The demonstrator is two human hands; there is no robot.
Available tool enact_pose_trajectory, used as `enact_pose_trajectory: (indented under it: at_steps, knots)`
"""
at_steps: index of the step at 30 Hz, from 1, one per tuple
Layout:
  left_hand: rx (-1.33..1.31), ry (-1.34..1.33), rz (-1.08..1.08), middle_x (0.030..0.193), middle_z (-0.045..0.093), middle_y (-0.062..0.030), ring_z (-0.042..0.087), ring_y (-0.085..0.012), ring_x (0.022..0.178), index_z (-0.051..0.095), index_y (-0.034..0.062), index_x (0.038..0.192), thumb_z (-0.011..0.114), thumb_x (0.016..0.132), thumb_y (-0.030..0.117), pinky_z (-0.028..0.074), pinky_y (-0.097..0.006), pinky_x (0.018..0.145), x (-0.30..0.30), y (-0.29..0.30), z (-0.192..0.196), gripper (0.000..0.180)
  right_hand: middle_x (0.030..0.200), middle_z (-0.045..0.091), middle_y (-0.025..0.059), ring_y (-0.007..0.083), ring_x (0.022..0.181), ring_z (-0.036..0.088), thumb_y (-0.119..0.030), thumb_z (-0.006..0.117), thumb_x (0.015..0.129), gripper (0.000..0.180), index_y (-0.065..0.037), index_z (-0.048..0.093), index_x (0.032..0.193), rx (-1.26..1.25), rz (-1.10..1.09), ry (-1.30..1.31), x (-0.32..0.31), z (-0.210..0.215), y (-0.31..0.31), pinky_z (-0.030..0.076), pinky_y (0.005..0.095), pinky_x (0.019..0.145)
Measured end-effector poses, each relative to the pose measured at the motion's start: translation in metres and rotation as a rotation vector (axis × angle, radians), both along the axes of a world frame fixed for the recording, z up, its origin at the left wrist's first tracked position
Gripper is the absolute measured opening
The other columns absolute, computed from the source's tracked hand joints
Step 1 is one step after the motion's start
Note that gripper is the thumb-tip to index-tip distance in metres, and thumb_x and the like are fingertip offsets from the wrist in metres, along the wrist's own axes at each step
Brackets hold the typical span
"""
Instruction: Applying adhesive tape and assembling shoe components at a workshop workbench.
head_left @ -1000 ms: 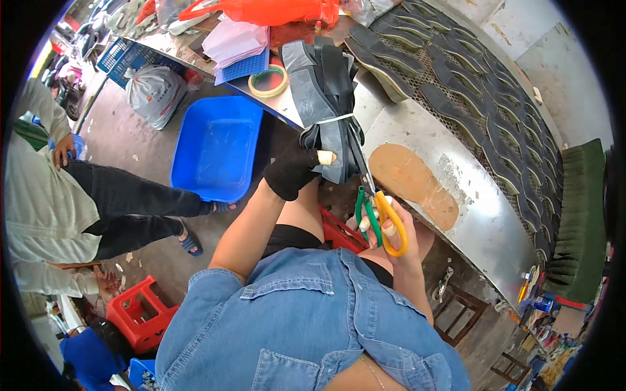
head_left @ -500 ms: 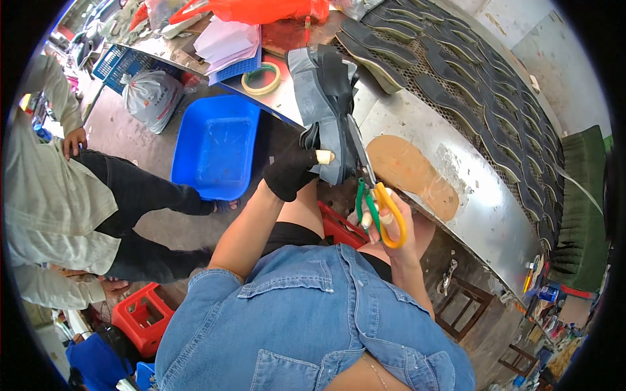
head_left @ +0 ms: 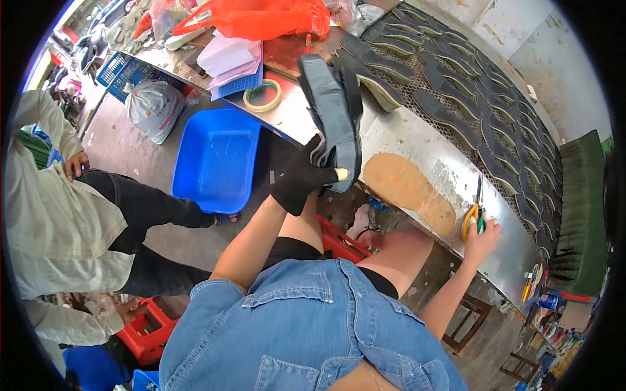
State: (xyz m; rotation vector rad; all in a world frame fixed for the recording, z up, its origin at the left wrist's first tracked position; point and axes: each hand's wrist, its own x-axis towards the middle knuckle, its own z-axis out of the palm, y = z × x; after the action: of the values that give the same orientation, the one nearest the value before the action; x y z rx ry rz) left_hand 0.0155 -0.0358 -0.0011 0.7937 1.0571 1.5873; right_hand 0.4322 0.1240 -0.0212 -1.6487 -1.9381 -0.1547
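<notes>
My left hand (head_left: 301,177), in a black glove with a pale cover on the thumb tip, grips the lower end of a long grey and black shoe piece (head_left: 334,124). The piece is held up beside the metal table's front edge; its exact kind is unclear. Over at the right of the table, my right hand (head_left: 482,241) is closed around the handles of a pair of scissors (head_left: 471,220), one handle yellow and one green. Their blades point away from me, low at the metal tabletop. A brown sole-shaped board (head_left: 411,192) lies between both hands.
Many dark shoe soles (head_left: 450,98) cover a mesh rack behind the metal tabletop (head_left: 391,124). Tape (head_left: 262,96), papers (head_left: 228,55) and a red bag (head_left: 261,18) lie at the far left. A blue basin (head_left: 215,159) stands on the floor near another person (head_left: 72,215).
My right hand has carried the scissors away from the shoe piece, rightward to the tabletop. My left hand still holds the piece, now shifted slightly and turned.
</notes>
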Motion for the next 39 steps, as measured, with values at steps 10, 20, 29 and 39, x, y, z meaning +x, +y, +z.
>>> enact_pose_trajectory:
  at_steps: [10,20,29,39]
  knots:
    - [-0.119,0.986,0.31,0.1,0.06,-0.0234,0.063,-0.0342,0.088,0.048,-0.0033,0.117,0.078,0.066,0.028,0.05,-0.041,0.075,0.045,0.018,0.008,0.067,0.121,0.056,0.0148,0.0183,0.108,0.056,-0.022,0.076,0.08,0.068,0.004,0.041,0.133,-0.71,0.89,1.156,-0.253,0.039,-0.052,0.047,0.0323,0.089]
    - [-0.099,0.7,0.301,0.103,0.062,-0.0137,0.06,-0.0203,0.091,0.048,-0.0039,0.125,0.071,0.078,0.019,0.049,-0.032,0.08,0.046,0.039,-0.004,0.057,0.126,0.054,0.0054,0.0179,0.114,0.053,-0.023,0.067,0.089,0.055,-0.002,0.042,0.134,-0.982,0.789,1.802,-0.258,-0.002,-0.046,0.042,0.0338,0.098]
    - [0.005,-0.206,0.282,0.108,0.061,-0.0101,0.059,-0.0162,0.095,0.053,0.0005,0.121,0.072,0.08,0.011,0.048,-0.028,0.082,0.044,0.038,0.016,0.047,0.12,0.056,0.0058,0.0195,0.11,0.055,-0.039,0.059,0.093,0.051,-0.005,0.045,0.129,-1.143,0.818,2.093,-0.252,0.016,-0.048,0.045,0.0365,0.096]
    - [-0.125,-0.035,0.118,0.114,0.061,-0.0118,0.059,-0.0202,0.106,0.055,0.0035,0.122,0.069,0.084,0.023,0.048,-0.031,0.089,0.041,0.046,0.015,0.045,0.123,0.056,0.0064,0.018,0.11,0.055,-0.025,0.06,0.094,0.046,-0.001,0.047,0.131,-0.95,0.665,1.985,-0.252,0.028,-0.043,0.043,0.0341,0.096]
